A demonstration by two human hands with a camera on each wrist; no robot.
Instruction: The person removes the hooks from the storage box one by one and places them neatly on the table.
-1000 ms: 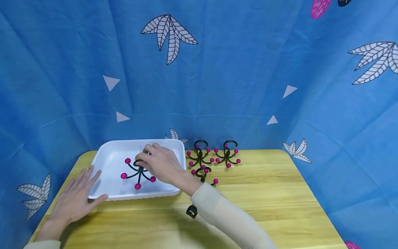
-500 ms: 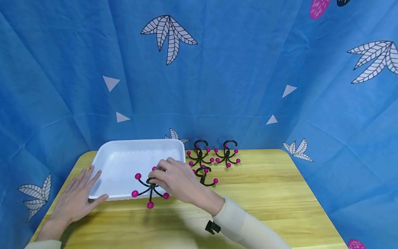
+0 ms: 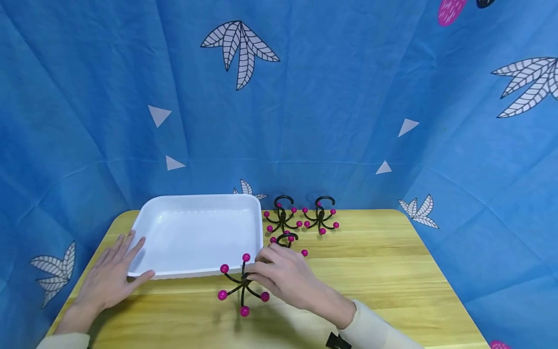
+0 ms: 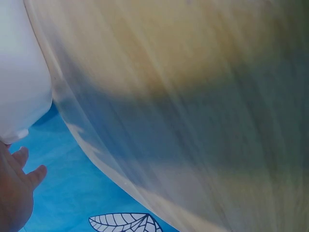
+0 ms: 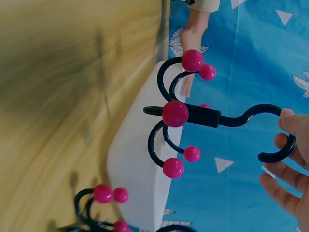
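Note:
My right hand (image 3: pixel 287 278) pinches the curved top of a black multi-arm hook hanger (image 3: pixel 244 285) with pink ball tips. It hangs upright in the air, just in front of the near right edge of a white tray (image 3: pixel 196 237). In the right wrist view, thumb and fingers are round the crook of the hook hanger (image 5: pixel 205 116), and its curved arms spread below. My left hand (image 3: pixel 109 276) rests on the tray's near left corner, fingers straight and spread. Part of the left hand (image 4: pixel 17 188) shows beside the tray in the left wrist view.
Right of the tray stand two similar hook hangers (image 3: pixel 282 218) at the back, one beside the other. A third hook hanger (image 3: pixel 287 237) stands in front of them, partly hidden behind my right hand. The wooden table (image 3: pixel 370 281) ends at a blue patterned cloth (image 3: pixel 348 121).
The right hand has lifted the hook hanger out of the tray and carried it toward the front right, past the near rim. The left hand stays at the tray's corner.

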